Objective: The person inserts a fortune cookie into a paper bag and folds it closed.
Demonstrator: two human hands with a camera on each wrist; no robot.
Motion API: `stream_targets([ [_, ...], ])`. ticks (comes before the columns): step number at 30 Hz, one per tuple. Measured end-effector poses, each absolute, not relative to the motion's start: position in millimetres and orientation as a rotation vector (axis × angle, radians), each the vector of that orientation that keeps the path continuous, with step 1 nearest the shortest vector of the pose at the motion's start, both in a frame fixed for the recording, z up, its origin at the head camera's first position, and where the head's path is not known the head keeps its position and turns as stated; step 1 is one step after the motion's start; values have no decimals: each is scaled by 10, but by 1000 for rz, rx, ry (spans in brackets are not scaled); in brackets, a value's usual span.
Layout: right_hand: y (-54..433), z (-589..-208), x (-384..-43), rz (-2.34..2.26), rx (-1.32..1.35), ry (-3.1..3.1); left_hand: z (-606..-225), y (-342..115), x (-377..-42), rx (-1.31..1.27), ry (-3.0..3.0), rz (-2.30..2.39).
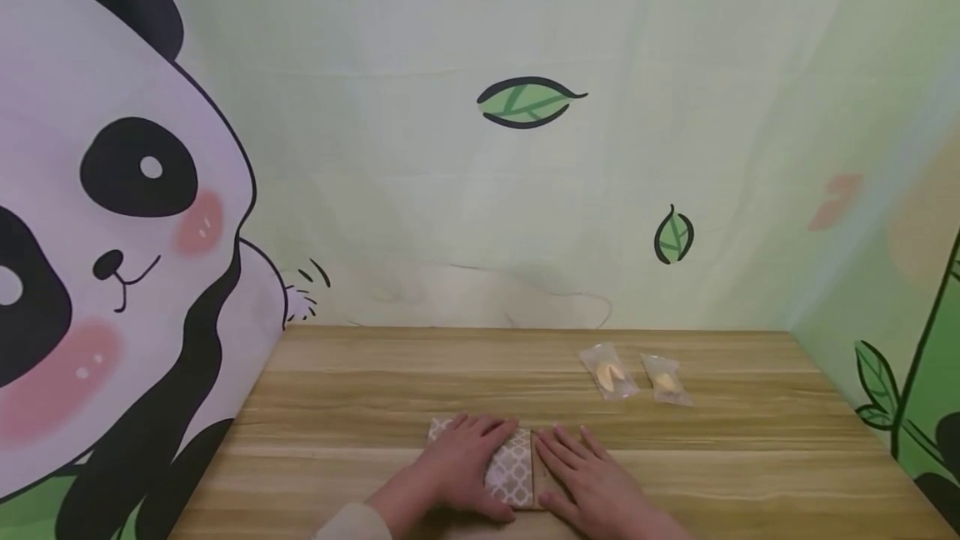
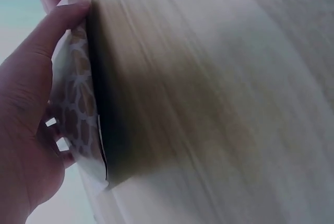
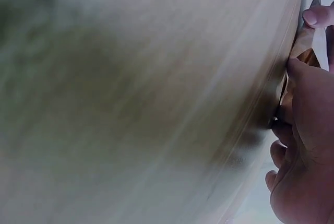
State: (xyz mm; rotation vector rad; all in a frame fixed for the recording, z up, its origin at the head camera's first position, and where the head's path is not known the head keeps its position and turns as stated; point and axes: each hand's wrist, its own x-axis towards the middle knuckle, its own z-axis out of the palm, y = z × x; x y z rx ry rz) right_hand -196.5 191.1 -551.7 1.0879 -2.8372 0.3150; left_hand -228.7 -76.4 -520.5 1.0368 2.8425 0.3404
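A flat paper bag [image 1: 516,473], tan with a white lattice pattern, lies on the wooden table [image 1: 337,407] near its front. My left hand [image 1: 467,467] spans the patterned part from above, the thumb along its near edge and the fingers toward its far edge. At the bag's plain brown right end, my right hand [image 1: 600,486] presses with fairly straight fingers. The left wrist view shows the left thumb [image 2: 57,23] touching the bag's edge. In the right wrist view the brown paper [image 3: 305,38] bends and gapes slightly beside the right hand.
Two small clear packets, each with a pale yellow piece inside, lie farther back to the right: one packet [image 1: 609,373] is beside the other packet [image 1: 667,380]. A backdrop cloth [image 1: 420,215] with a panda and leaves stands behind the table.
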Motion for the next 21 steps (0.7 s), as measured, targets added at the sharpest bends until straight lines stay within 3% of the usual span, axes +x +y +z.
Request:
stream_targets([
  [21, 1986, -5326, -1950, 124, 1127, -2816, -5396, -794, -2275, 1054, 2885, 617],
])
